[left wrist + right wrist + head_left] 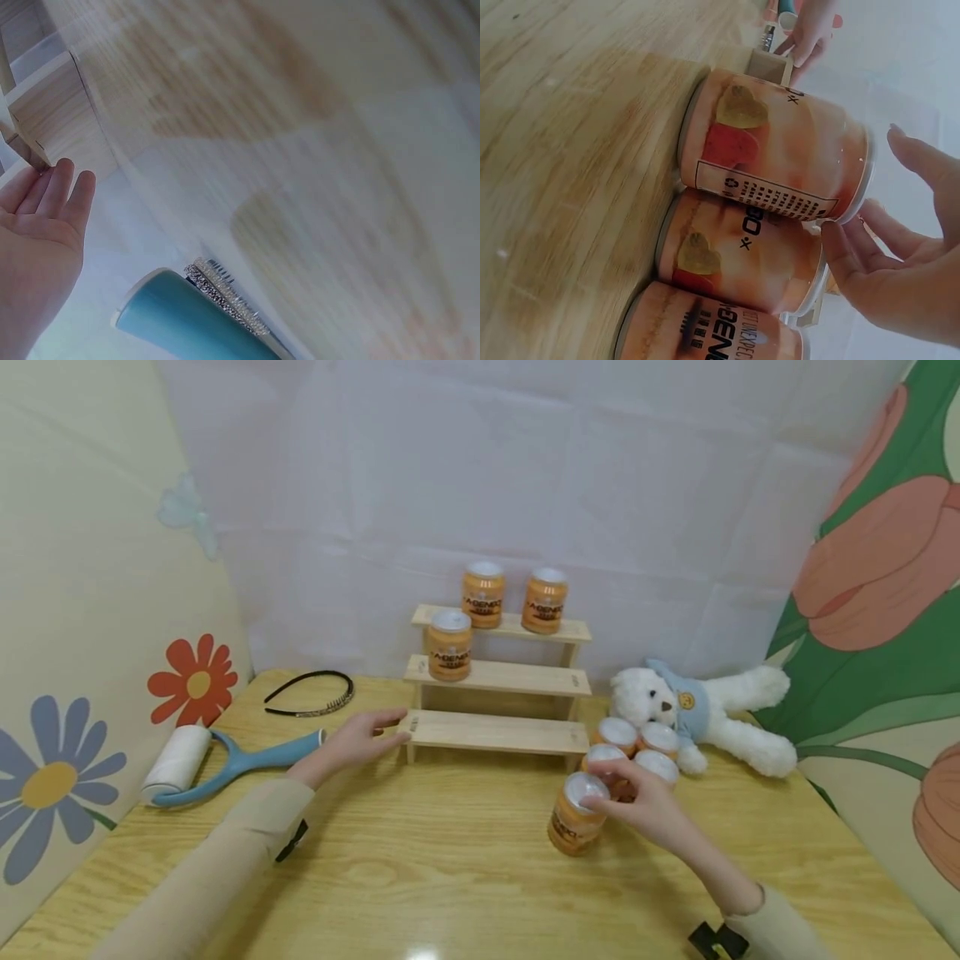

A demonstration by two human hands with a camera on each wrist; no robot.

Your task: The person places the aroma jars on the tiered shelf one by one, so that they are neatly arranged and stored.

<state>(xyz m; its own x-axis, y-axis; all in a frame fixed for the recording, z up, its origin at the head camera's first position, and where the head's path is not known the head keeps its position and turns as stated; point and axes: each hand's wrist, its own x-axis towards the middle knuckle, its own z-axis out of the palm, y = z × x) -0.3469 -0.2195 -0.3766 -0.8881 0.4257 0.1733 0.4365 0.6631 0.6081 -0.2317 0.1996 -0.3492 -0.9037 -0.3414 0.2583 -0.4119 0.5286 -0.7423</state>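
Observation:
A three-tier wooden shelf (495, 731) stands mid-table. Two orange cans, one of them the left can (483, 596), sit on its top tier, and a third can (450, 646) is at the left of the middle tier. My left hand (354, 745) has its fingertips at the left end of the lowest tier, fingers fairly straight. Over the front can (574, 827) on the table, my right hand (637, 797) reaches with thumb and fingers spread about its lid. The right wrist view shows the thumb apart from the lid (861, 176) and a fingertip at its rim.
Several more cans (617, 732) cluster behind the front one. A white teddy bear (693, 710) in a blue top lies at the back right. At left are a black headband (309, 712) and a lint roller (180, 760) with a blue handle.

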